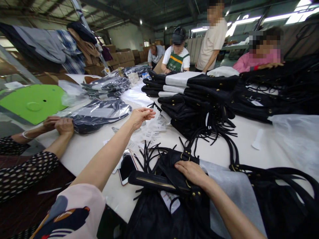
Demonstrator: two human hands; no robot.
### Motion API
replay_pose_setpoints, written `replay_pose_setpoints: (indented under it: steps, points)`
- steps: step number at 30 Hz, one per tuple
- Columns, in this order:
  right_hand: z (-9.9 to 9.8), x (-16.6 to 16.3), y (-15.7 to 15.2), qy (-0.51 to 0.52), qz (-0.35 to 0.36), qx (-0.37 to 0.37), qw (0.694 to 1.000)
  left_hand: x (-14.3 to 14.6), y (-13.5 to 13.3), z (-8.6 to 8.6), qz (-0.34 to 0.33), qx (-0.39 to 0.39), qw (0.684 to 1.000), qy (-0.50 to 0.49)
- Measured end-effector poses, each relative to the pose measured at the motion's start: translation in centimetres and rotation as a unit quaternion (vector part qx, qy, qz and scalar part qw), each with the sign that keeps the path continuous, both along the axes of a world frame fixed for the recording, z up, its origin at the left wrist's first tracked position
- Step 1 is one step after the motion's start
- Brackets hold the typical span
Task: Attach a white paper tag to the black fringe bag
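My left hand [142, 117] reaches out over a heap of small white tags in clear plastic [152, 127]. Its fingers are pressed together; whether a tag is between them I cannot make out. My right hand [190, 171] lies flat on a black handbag [164, 169], fingers stretched over its upper part. The bag has a brass zipper [156, 182], fringe strips and long handles. A white printed tag [170, 200] hangs at its front. A sheet of pale grey wrapping [230, 196] lies beside it, partly under my right forearm.
Stacked black bags [199, 89] stand ahead, more bags [286, 86] at the right. A phone [127, 167] lies near my left forearm. At left, a co-worker's hands [63, 126] touch a plastic-wrapped bag [99, 114]. Several people work across the table [244, 132].
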State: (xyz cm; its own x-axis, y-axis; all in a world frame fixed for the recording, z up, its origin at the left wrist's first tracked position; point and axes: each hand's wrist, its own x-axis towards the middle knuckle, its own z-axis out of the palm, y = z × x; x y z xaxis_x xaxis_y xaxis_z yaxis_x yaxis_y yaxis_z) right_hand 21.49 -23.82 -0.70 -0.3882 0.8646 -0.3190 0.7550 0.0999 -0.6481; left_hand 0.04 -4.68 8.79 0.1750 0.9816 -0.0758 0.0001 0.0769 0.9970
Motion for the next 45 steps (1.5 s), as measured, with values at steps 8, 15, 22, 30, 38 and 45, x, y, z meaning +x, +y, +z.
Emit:
replay_pose_setpoints:
  steps: [8,15,22,30,38,45]
  points:
    - [0.1,0.0,0.0,-0.005,-0.001,0.001,1.0,1.3,0.5,0.3,0.02,0.163,0.974,0.156]
    - [0.1,0.2,0.1,-0.01,-0.002,-0.013,1.0,4.4,-1.3,0.1,-0.126,0.109,0.97,0.176]
    - [0.0,0.2,0.1,-0.026,-0.019,0.0,0.999,8.3,-7.3,-6.0,-0.235,0.099,0.792,0.555]
    - [-1.1,0.5,0.7,0.083,-0.354,-0.05,0.93,8.7,-10.7,-9.2,-0.241,0.1,0.779,0.57]
    - [-2.4,1.0,2.0,0.288,-0.472,-0.172,0.815,8.6,-11.4,-8.8,-0.246,0.104,0.769,0.58]
    - [-1.6,1.3,1.6,0.427,-0.499,-0.196,0.728,8.0,-12.0,-8.3,-0.225,0.105,0.751,0.613]
